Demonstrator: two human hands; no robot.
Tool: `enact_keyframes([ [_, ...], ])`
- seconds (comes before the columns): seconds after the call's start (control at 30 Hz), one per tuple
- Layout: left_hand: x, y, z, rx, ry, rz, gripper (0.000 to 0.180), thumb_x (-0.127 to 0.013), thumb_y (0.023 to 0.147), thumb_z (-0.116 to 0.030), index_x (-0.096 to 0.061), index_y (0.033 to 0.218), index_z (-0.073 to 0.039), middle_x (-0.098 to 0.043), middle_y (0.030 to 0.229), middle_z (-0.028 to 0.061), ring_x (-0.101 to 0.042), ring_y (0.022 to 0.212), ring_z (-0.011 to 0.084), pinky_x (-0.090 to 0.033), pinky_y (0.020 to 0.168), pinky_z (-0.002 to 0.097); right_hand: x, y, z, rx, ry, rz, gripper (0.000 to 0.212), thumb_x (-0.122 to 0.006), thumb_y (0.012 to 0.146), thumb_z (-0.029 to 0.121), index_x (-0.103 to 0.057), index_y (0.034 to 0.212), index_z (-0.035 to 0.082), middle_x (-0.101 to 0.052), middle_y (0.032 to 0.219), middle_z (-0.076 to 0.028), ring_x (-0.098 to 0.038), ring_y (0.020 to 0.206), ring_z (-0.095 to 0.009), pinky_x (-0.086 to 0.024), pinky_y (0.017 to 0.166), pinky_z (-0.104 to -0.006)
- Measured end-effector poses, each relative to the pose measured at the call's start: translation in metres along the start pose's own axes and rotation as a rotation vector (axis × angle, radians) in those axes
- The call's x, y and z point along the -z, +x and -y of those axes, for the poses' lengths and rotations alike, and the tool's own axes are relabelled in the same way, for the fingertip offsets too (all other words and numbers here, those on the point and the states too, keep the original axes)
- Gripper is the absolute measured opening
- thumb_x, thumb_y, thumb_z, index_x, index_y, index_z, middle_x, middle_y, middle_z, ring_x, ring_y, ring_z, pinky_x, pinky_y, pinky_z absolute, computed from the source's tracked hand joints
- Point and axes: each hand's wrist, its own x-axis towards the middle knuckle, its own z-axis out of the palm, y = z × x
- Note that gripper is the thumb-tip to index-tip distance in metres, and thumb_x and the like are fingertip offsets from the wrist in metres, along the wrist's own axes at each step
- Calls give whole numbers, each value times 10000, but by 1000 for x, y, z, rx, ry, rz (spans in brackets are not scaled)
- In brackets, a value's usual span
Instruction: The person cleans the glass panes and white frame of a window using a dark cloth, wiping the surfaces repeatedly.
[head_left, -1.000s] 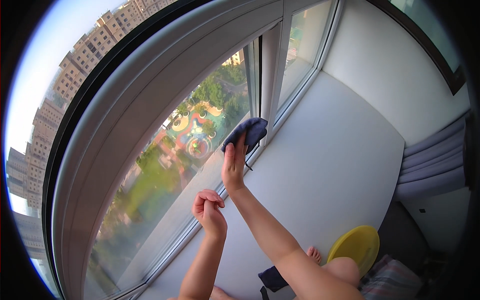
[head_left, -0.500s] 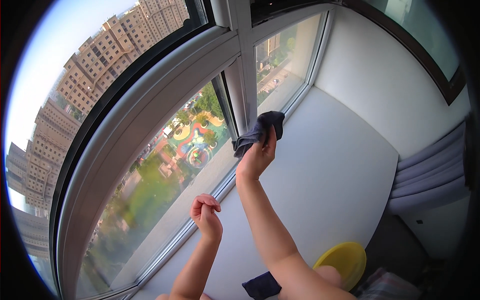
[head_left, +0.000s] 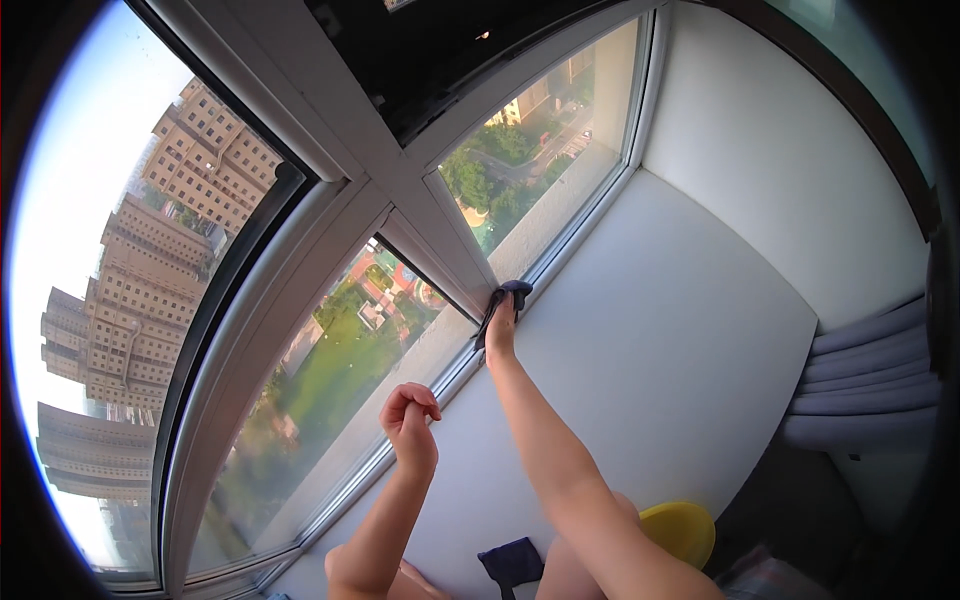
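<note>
My right hand [head_left: 500,330] presses a dark grey-blue cloth [head_left: 515,290] against the foot of the white window post [head_left: 440,225], where it meets the bottom frame. The cloth is bunched around the fingers and partly hides them. My left hand [head_left: 410,408], its fingers curled into a loose fist with nothing visible in it, hovers near the lower window track [head_left: 375,465]. Beneath my arms stretches a broad white sill [head_left: 630,340].
A dark blue piece of fabric [head_left: 512,562] lies on the sill by my legs. Beyond it stands a yellow basin [head_left: 690,530], partly hidden by my right arm. Gathered grey curtain [head_left: 865,370] hangs at the right. Tall buildings and greenery show through the glass.
My right hand has brought the cloth lower, from beside the post to its foot. The whole view has shifted, showing more of the right-hand pane. My left hand stays curled.
</note>
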Motion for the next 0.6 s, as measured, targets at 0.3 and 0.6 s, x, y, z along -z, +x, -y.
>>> enact_keyframes([
  [0.3,-57,3,-66,-56,102,38,194,-362,779,87,-480,694,-42,-497,697,47,-437,563,97,-357,494,209,-116,-77,160,1005,-569,286,491,-326,926,256,-386,1306,-48,-324,1373,-241,-230,1301,-427,-157,1080,-478],
  [0.6,-81,8,-69,43,-3,-4,183,-362,772,76,-487,700,-36,-505,692,48,-442,549,107,-372,502,214,-92,-55,146,882,-679,405,526,-226,953,299,-295,1365,-19,-208,1438,-240,-128,1341,-423,-119,1102,-444],
])
